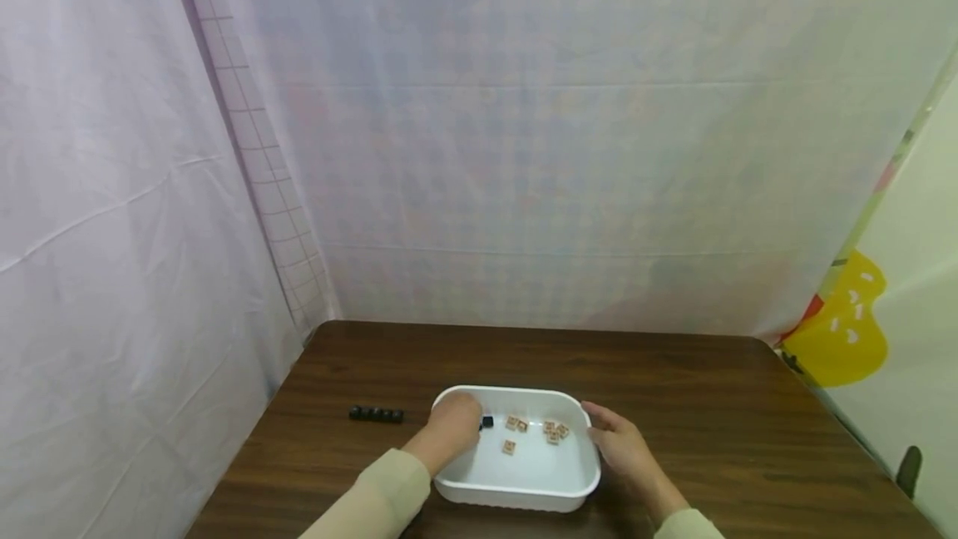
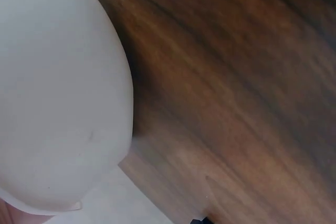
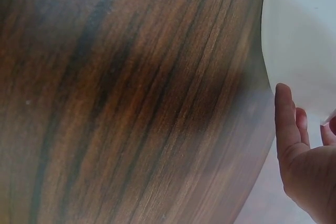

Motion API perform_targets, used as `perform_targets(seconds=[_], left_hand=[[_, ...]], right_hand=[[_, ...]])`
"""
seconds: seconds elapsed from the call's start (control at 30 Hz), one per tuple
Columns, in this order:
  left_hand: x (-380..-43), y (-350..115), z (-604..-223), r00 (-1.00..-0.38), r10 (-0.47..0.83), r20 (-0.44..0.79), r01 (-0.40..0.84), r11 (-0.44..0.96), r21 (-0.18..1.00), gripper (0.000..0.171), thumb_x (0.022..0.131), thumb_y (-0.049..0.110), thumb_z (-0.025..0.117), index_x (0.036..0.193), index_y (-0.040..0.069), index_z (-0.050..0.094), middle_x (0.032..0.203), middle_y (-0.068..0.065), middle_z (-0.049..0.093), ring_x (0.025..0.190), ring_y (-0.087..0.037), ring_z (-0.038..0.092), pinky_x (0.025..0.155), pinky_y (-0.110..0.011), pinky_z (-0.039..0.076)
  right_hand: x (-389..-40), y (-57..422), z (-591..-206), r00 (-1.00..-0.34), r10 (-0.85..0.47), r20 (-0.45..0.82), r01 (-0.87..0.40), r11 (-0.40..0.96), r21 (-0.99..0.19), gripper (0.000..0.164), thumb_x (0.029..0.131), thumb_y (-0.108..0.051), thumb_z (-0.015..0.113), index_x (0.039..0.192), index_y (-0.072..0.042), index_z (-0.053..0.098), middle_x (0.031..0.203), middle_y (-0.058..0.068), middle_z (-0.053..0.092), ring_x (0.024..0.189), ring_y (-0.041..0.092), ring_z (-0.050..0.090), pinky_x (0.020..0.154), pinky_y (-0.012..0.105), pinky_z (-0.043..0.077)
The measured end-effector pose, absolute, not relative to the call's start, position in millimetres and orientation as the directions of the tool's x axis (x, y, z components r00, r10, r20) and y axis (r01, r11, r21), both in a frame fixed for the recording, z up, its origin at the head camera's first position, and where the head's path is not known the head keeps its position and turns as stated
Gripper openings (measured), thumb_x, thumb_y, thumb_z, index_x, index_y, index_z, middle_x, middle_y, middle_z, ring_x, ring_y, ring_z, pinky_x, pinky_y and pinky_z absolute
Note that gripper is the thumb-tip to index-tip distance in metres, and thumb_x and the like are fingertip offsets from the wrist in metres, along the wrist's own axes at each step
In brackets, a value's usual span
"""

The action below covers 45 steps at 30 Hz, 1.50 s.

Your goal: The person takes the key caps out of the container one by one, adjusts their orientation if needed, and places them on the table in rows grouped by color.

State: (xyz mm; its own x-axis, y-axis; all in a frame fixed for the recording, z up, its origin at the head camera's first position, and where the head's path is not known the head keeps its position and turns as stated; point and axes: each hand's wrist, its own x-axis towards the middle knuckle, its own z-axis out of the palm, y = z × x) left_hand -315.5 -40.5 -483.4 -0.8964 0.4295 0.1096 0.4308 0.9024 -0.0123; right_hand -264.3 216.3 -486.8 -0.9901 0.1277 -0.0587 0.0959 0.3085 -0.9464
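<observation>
A white tray with rounded corners lies on the table, several small tan-and-white square pieces loose on its floor. My left hand reaches over its left rim, fingertips down inside and hidden behind the hand. Right beside those fingers is a small black block; I cannot tell whether they grip it. At the tray's right side my right hand holds the rim, with fingers along the outer wall. The left wrist view shows mostly the tray's outer wall.
A row of several small black blocks lies on the dark wooden table, left of the tray. White curtains hang behind the table and at the left. A yellow shape shows beyond the right edge.
</observation>
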Motion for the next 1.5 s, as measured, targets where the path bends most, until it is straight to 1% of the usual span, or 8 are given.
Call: perform_targets(seconds=[0.17, 0.4, 0.6, 0.77, 0.9, 1.0, 1.13, 1.5], left_hand=[[-317, -41, -486, -0.870, 0.476, 0.129, 0.485, 0.873, 0.051, 0.020, 0.073, 0.023, 0.083, 0.070, 0.015, 0.065, 0.069, 0.005, 0.057, 0.071, -0.013, 0.053, 0.077, -0.029, 0.049], [-318, -37, -486, -0.865, 0.493, 0.089, 0.499, 0.865, 0.051, 0.023, 0.077, 0.023, 0.083, 0.071, 0.013, 0.063, 0.068, 0.003, 0.057, 0.069, -0.013, 0.052, 0.077, -0.028, 0.048], [-318, -34, -486, -0.864, 0.496, 0.089, 0.503, 0.856, 0.115, 0.019, 0.080, 0.014, 0.080, 0.070, 0.011, 0.064, 0.063, 0.004, 0.055, 0.061, -0.010, 0.046, 0.066, -0.026, 0.045], [-318, -35, -481, -0.833, 0.539, 0.122, 0.552, 0.823, 0.136, 0.010, 0.081, 0.013, 0.077, 0.076, 0.011, 0.068, 0.068, 0.005, 0.059, 0.066, -0.009, 0.050, 0.069, -0.026, 0.047], [-318, -37, -477, -0.808, 0.572, 0.144, 0.589, 0.796, 0.140, 0.009, 0.080, 0.015, 0.073, 0.073, 0.013, 0.068, 0.067, 0.006, 0.058, 0.064, -0.009, 0.048, 0.065, -0.025, 0.045], [-318, -38, -475, -0.824, 0.548, 0.144, 0.566, 0.795, 0.218, 0.004, 0.078, 0.016, 0.074, 0.078, 0.013, 0.072, 0.070, 0.006, 0.062, 0.065, -0.008, 0.051, 0.064, -0.024, 0.046], [-318, -40, -471, -0.866, 0.485, 0.123, 0.494, 0.789, 0.365, 0.014, 0.077, 0.013, 0.078, 0.091, 0.011, 0.074, 0.078, 0.006, 0.065, 0.072, -0.006, 0.055, 0.070, -0.026, 0.049], [-324, -55, -464, -0.852, 0.453, 0.264, 0.518, 0.647, 0.559, 0.020, 0.074, -0.001, 0.078, 0.093, 0.000, 0.073, 0.077, -0.001, 0.065, 0.071, -0.010, 0.056, 0.065, -0.024, 0.047]], right_hand=[[-264, 217, -486, -0.990, 0.128, -0.058, 0.097, 0.320, -0.942, 0.045, 0.094, 0.002, 0.049, 0.138, 0.009, 0.050, 0.122, 0.033, 0.058, 0.095, 0.031, 0.065, 0.077, 0.040, 0.056], [-264, 217, -487, -0.990, 0.131, -0.046, 0.087, 0.329, -0.940, 0.043, 0.094, 0.002, 0.050, 0.137, 0.009, 0.051, 0.117, 0.031, 0.060, 0.092, 0.029, 0.065, 0.075, 0.038, 0.055], [-265, 216, -487, -0.992, 0.116, -0.045, 0.076, 0.281, -0.957, 0.042, 0.095, 0.005, 0.047, 0.136, 0.012, 0.049, 0.124, 0.036, 0.056, 0.100, 0.035, 0.064, 0.080, 0.044, 0.056], [-265, 216, -486, -0.992, 0.112, -0.050, 0.079, 0.274, -0.959, 0.042, 0.095, 0.005, 0.047, 0.137, 0.012, 0.048, 0.126, 0.036, 0.055, 0.102, 0.036, 0.064, 0.081, 0.045, 0.055], [-264, 216, -485, -0.991, 0.120, -0.052, 0.083, 0.271, -0.959, 0.043, 0.095, 0.005, 0.047, 0.137, 0.012, 0.049, 0.123, 0.035, 0.057, 0.100, 0.035, 0.064, 0.080, 0.044, 0.056], [-264, 216, -485, -0.991, 0.122, -0.050, 0.081, 0.262, -0.962, 0.043, 0.095, 0.006, 0.047, 0.137, 0.012, 0.049, 0.121, 0.035, 0.058, 0.099, 0.035, 0.064, 0.079, 0.043, 0.056], [-264, 216, -486, -0.992, 0.120, -0.042, 0.072, 0.260, -0.963, 0.043, 0.094, 0.006, 0.047, 0.136, 0.012, 0.049, 0.117, 0.034, 0.060, 0.097, 0.034, 0.065, 0.078, 0.043, 0.056], [-263, 218, -483, -0.995, 0.092, -0.049, 0.075, 0.300, -0.951, 0.042, 0.094, 0.005, 0.049, 0.136, 0.011, 0.051, 0.122, 0.033, 0.058, 0.097, 0.032, 0.065, 0.078, 0.043, 0.056]])
